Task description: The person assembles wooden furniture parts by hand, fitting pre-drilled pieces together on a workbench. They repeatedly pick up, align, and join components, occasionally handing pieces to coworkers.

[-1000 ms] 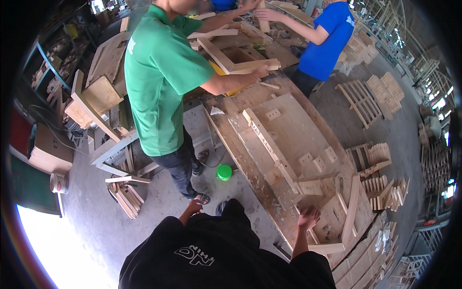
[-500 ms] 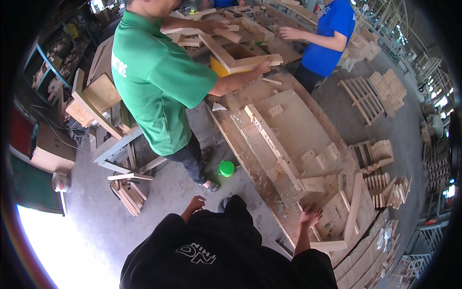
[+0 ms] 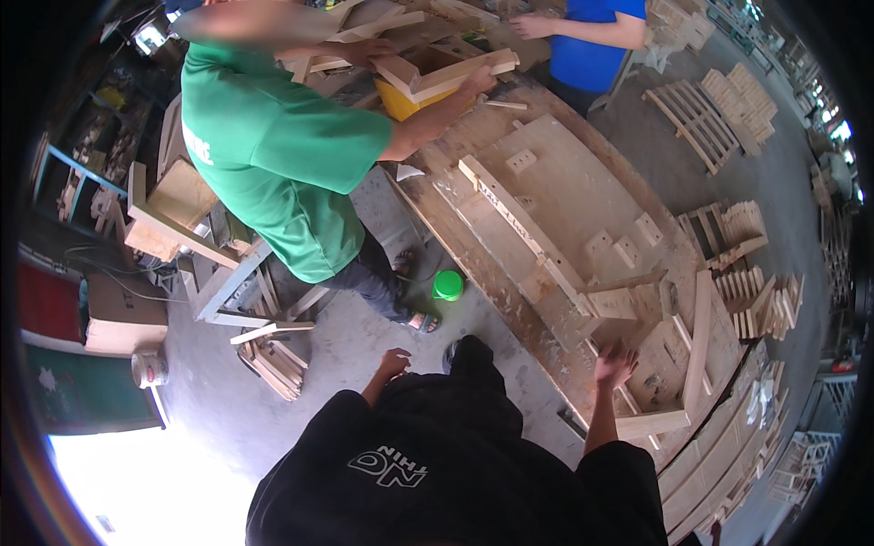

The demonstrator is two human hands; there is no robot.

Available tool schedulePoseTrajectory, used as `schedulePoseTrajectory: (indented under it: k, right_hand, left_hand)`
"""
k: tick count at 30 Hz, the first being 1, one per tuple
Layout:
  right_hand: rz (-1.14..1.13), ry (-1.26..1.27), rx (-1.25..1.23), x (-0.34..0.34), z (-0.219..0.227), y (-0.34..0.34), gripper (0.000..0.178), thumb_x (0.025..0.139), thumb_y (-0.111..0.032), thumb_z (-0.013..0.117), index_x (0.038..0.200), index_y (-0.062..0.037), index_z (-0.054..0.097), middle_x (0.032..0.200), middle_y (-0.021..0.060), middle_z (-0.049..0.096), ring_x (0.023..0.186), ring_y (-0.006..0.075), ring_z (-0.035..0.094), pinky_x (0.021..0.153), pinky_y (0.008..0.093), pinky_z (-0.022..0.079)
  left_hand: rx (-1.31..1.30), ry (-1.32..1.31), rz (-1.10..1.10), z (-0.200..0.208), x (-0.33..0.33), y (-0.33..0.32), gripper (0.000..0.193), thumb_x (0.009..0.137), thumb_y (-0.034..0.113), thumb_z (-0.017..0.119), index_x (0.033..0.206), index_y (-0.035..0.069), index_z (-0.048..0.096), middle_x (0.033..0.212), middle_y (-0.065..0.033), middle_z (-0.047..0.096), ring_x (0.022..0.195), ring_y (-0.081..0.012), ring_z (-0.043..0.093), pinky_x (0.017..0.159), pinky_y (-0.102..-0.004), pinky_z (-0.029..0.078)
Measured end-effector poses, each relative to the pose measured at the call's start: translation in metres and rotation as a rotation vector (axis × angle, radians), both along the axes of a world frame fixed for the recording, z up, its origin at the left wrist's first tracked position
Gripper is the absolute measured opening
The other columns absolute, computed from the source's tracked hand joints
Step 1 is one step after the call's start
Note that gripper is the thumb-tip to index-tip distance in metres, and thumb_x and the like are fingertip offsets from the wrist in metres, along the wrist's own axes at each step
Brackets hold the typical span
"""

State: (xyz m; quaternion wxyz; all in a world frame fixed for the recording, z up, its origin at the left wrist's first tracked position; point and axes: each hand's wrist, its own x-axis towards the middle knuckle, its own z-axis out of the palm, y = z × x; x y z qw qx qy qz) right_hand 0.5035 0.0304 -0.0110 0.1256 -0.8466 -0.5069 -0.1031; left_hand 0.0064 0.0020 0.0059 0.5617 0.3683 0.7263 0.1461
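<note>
Wooden frame unmoved; right hand at edge, fingers apart; left hand unclear; co-worker's far hand withdrawn.

Grey concrete floor, blown out by white glare near-left. Blue-framed shelving left, red panel and green panel nearby. Right side I see a slatted wooden frame, bright patches beyond.

Wide head-worn fisheye view, angled downward
</note>
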Motion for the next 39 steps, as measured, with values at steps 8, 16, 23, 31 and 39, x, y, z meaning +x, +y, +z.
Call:
schedulePoseTrajectory:
  k: [8, 16, 23, 31, 39]
  right_hand:
    - [0.002, 0.031, 0.041, -0.001, 0.003, 0.0, 0.056, 0.086, -0.039, 0.053, 0.127, -0.0014, 0.056, 0.13, 0.0189, 0.056, 0.123, 0.0396, 0.048, 0.106, 0.0528, 0.035]
    - [0.025, 0.056, 0.07, -0.006, 0.008, 0.005, 0.05, 0.088, -0.036, 0.053, 0.126, -0.0029, 0.057, 0.128, 0.0193, 0.057, 0.123, 0.0416, 0.048, 0.106, 0.0527, 0.035]
    - [0.014, 0.019, 0.032, 0.0, 0.004, 0.004, 0.064, 0.08, -0.042, 0.057, 0.127, 0.0021, 0.054, 0.131, 0.0186, 0.056, 0.121, 0.0362, 0.05, 0.101, 0.0493, 0.038]
    - [0.016, 0.024, 0.043, -0.004, 0.008, 0.005, 0.061, 0.083, -0.042, 0.053, 0.123, 0.0043, 0.055, 0.128, 0.0197, 0.057, 0.121, 0.0361, 0.05, 0.101, 0.0483, 0.038]
    - [0.019, 0.001, 0.062, -0.004, 0.006, 0.005, 0.048, 0.089, -0.039, 0.05, 0.12, -0.0041, 0.061, 0.127, 0.0171, 0.058, 0.119, 0.0405, 0.049, 0.101, 0.053, 0.037]
  left_hand:
    - [-0.019, -0.004, 0.001, -0.007, 0.002, 0.002, 0.028, 0.073, 0.005, 0.066, 0.101, 0.005, 0.071, 0.073, -0.0129, 0.07, 0.055, -0.0203, 0.068, 0.052, -0.0314, 0.057]
    - [-0.03, 0.016, 0.012, -0.011, -0.001, 0.006, 0.029, 0.073, 0.004, 0.064, 0.102, 0.004, 0.071, 0.073, -0.013, 0.07, 0.055, -0.0211, 0.068, 0.051, -0.0326, 0.056]
    - [-0.046, 0.005, -0.002, -0.013, 0.001, 0.006, 0.032, 0.074, 0.005, 0.061, 0.105, 0.005, 0.07, 0.076, -0.0144, 0.071, 0.056, -0.0216, 0.068, 0.053, -0.0328, 0.057]
    - [-0.047, 0.002, -0.01, -0.014, 0.0, 0.006, 0.033, 0.076, 0.005, 0.06, 0.107, 0.005, 0.069, 0.078, -0.0136, 0.072, 0.056, -0.0211, 0.069, 0.053, -0.032, 0.056]
    - [-0.059, 0.034, -0.054, -0.012, 0.0, 0.007, 0.033, 0.078, 0.005, 0.06, 0.11, 0.004, 0.067, 0.081, -0.0136, 0.073, 0.058, -0.0209, 0.07, 0.054, -0.0308, 0.056]
